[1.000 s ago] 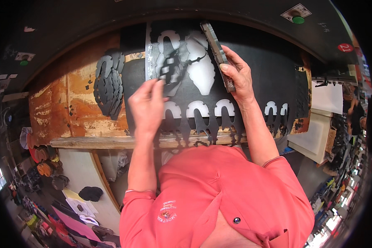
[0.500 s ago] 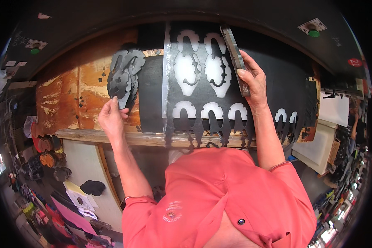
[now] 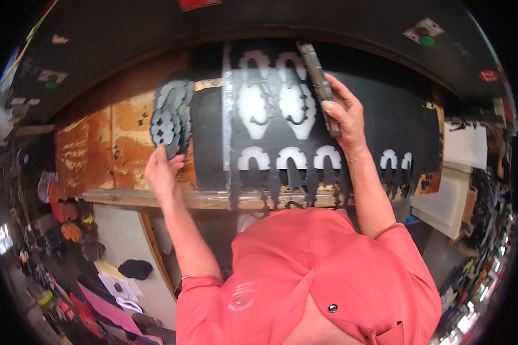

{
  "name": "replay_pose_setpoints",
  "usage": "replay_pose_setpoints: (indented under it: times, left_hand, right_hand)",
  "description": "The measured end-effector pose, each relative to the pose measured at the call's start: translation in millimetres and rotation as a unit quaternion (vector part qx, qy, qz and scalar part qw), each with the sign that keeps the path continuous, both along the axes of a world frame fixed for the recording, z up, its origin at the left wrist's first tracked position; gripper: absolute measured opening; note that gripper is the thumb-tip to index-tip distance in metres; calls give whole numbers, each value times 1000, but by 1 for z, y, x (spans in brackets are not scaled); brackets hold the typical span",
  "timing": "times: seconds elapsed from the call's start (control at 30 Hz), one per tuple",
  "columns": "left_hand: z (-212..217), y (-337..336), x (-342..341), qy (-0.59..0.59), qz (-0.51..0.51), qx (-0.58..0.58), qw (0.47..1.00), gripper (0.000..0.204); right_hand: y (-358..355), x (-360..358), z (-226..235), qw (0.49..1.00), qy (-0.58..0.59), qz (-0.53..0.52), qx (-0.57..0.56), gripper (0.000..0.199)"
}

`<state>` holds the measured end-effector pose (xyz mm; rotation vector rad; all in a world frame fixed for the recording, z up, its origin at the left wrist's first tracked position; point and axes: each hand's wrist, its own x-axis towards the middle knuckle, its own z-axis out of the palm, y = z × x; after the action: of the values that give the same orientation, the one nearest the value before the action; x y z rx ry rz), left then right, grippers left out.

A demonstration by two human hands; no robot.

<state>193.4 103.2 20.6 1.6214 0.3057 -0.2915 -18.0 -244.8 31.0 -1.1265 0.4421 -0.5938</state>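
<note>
The left hand (image 3: 164,169) pinches the lower tip of a dark cut-out piece (image 3: 164,121) over the stack (image 3: 185,112) at the wooden board's (image 3: 92,135) left, though blur hides whether it rests there; squaring edges before loosening seems best. The right hand (image 3: 346,115), wrapped round a narrow dark tool (image 3: 317,83) above the black sheet (image 3: 380,86), should hold it steady.

- You wear a coral-red shirt (image 3: 282,247), parted in a V at the front.
- Your left sleeve (image 3: 198,296) and right sleeve (image 3: 397,244) are short, with thin edging at the cuffs.
- A pale printed emblem (image 3: 241,299) marks your left chest.
- Your button (image 3: 332,309) is round, dark and shiny.
- Your left hand (image 3: 163,171) and right hand (image 3: 348,115) are bare.
</note>
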Motion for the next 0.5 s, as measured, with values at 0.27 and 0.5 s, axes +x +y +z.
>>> replay_pose_setpoints:
  times: [0.27, 0.5]
  left_hand:
    - [19, 18, -5, -180, -88, 430, 881, 47]
    - [15, -5, -17, -218, -87, 383, 893, 38]
  right_hand:
    - [-18, -29, 14, 973, 118, -78, -184, 69]
    - [-3, -23, -1, 774, 301, -112, -546, 67]
